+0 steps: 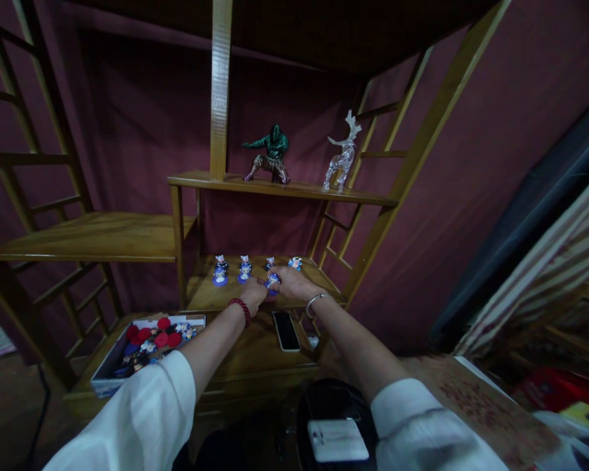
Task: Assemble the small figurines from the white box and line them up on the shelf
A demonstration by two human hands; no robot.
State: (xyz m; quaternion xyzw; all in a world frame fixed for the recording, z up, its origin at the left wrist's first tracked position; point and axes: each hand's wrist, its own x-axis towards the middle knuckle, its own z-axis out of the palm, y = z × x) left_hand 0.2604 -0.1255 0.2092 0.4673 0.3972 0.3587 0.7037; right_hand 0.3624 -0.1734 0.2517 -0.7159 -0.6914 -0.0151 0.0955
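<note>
Figurine [273, 279] near the shelf's [203, 299] front edge, right hand [294, 282] pinching from three o'clock! Left hand [253, 295] meets it at eight, grip unclear; bare board opens leftward, second figurine [270, 262] tight at twelve.

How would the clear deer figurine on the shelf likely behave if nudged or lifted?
The clear deer figurine looks stiff and probably fragile, given its thin, branching antlers. Standing tall on slim legs, it might tip if pushed high up. Its shiny surface could make it somewhat slippery.
</note>
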